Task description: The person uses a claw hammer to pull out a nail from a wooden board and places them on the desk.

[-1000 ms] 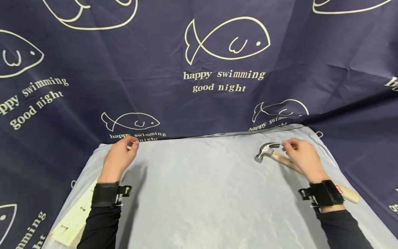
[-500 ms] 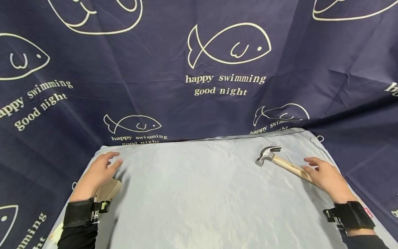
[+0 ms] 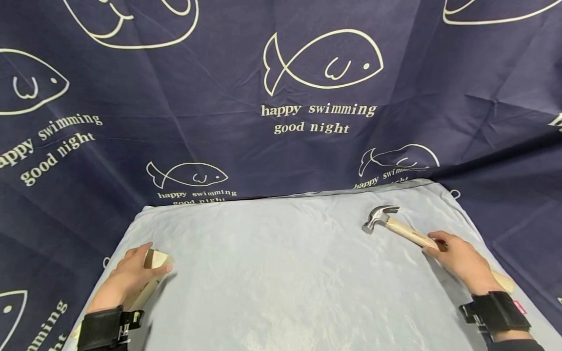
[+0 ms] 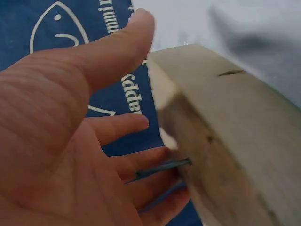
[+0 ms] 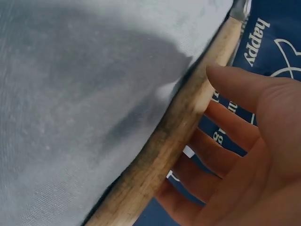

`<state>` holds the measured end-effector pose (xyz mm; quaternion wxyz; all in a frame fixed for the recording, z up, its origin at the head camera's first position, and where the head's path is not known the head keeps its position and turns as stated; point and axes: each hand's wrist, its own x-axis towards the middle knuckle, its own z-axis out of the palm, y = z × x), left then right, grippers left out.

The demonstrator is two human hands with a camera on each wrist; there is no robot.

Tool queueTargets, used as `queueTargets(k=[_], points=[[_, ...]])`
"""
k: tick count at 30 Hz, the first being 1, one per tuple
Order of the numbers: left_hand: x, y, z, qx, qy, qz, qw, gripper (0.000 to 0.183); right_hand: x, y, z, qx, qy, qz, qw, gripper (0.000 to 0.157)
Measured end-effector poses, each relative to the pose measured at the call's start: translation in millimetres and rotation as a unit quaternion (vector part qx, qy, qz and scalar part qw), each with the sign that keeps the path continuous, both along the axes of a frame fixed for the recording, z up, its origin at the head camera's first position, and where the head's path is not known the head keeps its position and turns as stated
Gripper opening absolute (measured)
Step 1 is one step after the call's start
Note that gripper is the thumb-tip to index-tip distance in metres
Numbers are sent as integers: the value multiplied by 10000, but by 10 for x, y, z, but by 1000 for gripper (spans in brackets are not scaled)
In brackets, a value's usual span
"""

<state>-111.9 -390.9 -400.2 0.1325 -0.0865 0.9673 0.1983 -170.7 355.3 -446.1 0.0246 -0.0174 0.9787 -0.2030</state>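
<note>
At the left edge of the table my left hand (image 3: 126, 279) straddles the end of a pale wooden block (image 3: 160, 258), thumb on the near side, fingers on the far side. A nail (image 4: 162, 169) sticks out of the block's side toward the fingers in the left wrist view; the palm stands apart from the wood. On the right lies a claw hammer (image 3: 406, 232) with a steel head and wooden handle. My right hand (image 3: 465, 263) is at the middle of its handle (image 5: 160, 146), thumb tip at one side and fairly straight fingers reaching behind the other; their tips are hidden.
A pale blue-grey cloth (image 3: 272, 273) covers the table. Behind and at both sides hangs a dark blue curtain (image 3: 210, 107) printed with white fish and lettering. The hammer head points to the back middle of the table.
Both hands have moved outward and toward the person, lowering: the left from above the table's back edge to the wooden block, the right from near the hammer head to its handle. The hammer stays put.
</note>
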Motion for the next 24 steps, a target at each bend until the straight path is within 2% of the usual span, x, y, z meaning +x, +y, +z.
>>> queueTargets(k=[5, 9, 13, 18, 24], points=[[8, 24, -39, -148, -49, 103, 9998, 117, -20, -25, -37, 170, 136, 5, 9998, 59], [16, 37, -45, -250, -191, 264, 9992, 109, -53, -55, -52, 294, 218, 30, 9993, 54], [9, 28, -34, -319, -402, 364, 9980, 89, -95, -81, -64, 430, 267, 103, 9987, 49], [-8, 23, -5, -320, -472, 349, 9978, 60, -128, -103, -55, 526, 235, 190, 9982, 51], [0, 33, -2, -385, -150, 269, 9988, 54, -129, -137, -41, 551, 331, 105, 9979, 42]])
